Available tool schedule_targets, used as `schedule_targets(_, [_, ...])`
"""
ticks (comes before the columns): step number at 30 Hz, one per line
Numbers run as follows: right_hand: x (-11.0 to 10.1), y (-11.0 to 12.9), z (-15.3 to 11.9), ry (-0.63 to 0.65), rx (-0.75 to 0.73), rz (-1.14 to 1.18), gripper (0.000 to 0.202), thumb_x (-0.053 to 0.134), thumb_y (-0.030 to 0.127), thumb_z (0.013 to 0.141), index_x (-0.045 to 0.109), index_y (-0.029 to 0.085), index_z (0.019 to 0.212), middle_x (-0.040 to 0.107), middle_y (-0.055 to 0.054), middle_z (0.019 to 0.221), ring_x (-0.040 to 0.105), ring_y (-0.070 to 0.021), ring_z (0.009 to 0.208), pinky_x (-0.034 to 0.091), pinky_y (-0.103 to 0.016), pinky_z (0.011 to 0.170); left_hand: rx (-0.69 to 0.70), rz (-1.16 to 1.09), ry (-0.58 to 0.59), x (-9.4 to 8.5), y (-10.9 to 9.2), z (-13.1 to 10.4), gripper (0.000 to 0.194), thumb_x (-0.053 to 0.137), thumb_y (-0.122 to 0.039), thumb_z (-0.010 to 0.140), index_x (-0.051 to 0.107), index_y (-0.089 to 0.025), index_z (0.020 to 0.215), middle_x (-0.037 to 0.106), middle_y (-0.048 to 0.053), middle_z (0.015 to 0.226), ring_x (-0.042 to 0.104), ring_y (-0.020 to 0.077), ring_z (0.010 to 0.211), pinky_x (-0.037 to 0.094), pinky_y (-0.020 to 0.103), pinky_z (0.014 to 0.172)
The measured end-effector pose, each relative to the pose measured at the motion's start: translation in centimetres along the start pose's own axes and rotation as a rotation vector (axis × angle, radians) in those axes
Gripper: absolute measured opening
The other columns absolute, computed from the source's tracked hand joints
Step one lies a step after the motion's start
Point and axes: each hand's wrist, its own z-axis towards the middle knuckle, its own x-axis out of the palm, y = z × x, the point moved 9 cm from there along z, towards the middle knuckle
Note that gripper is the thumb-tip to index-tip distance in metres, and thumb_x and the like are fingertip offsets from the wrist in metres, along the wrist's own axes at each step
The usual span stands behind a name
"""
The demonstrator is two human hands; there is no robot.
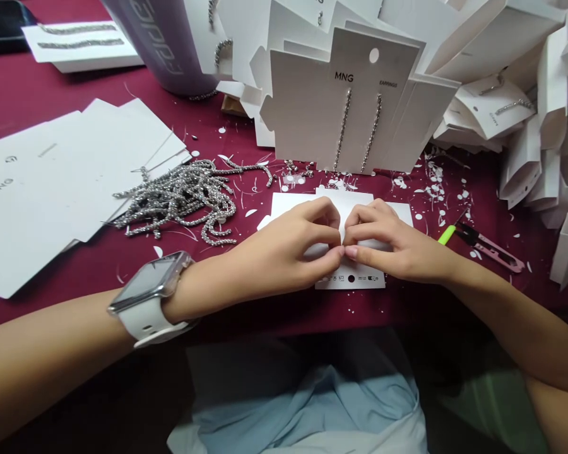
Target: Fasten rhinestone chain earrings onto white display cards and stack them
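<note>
Card lies directly under left hand and right hand alike, fingers meeting over its middle; whether they grasp anything, I cannot tell.

Maroon tabletop (well lit); shadow beneath

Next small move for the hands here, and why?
Probably ease the right hand back slightly for a look: its fingertips sit right against those of the left hand over the white card, hiding whatever they may be pinching.
</note>
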Motion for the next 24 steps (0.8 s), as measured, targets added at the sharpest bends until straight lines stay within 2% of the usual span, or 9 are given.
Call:
schedule_targets(7, [0.21,-0.3,0.25,0.087,0.042,0.02,0.026,0.047,0.037,0.083,0.061,0.022,0.067,0.051,-0.002,0.086,0.037,-0.0192,0.092,0.028,-0.043,0.091,-0.021,-0.001,0.03,0.14,0.13,0.09,0.021,0.046,-0.018,0.083,0.065,-0.012,0.075,0.047,0.006,0.087,0.05,0.0128,0.083,0.042,0.024,0.076])
schedule_targets(15, [0.07,-0.13,0.34,0.044,0.015,0.026,0.02,0.052,0.034,0.08,0.062,0.024,0.066,0.052,-0.002,0.084,0.038,-0.0197,0.088,0.03,-0.049,0.09,-0.07,-0.063,0.05,0.06,0.38,0.14,0.019,0.048,-0.017,0.082,0.065,-0.014,0.074,0.048,0.005,0.087,0.05,0.0127,0.082,0.043,0.024,0.075])
schedule_targets(20, [0.25,-0.13,0.3,0.064,-0.002,0.022,0.027,0.048,0.041,0.083,0.064,0.026,0.067,0.053,-0.002,0.084,0.038,-0.0203,0.088,0.031,-0.05,0.088,-0.082,-0.089,0.054,0.01,0.45,-0.01,0.02,0.049,-0.018,0.081,0.065,-0.012,0.07,0.047,0.005,0.087,0.049,0.0118,0.083,0.042,0.022,0.075])
schedule_targets(24, [0.08,-0.16,0.23,0.03,-0.013,0.013,0.03,0.047,0.048,0.082,0.063,0.027,0.068,0.053,-0.002,0.084,0.039,-0.0205,0.087,0.032,-0.049,0.086,-0.09,-0.094,0.063,0.09,0.54,-0.04,0.019,0.049,-0.017,0.081,0.064,-0.013,0.07,0.047,0.005,0.087,0.049,0.0117,0.083,0.042,0.023,0.076])
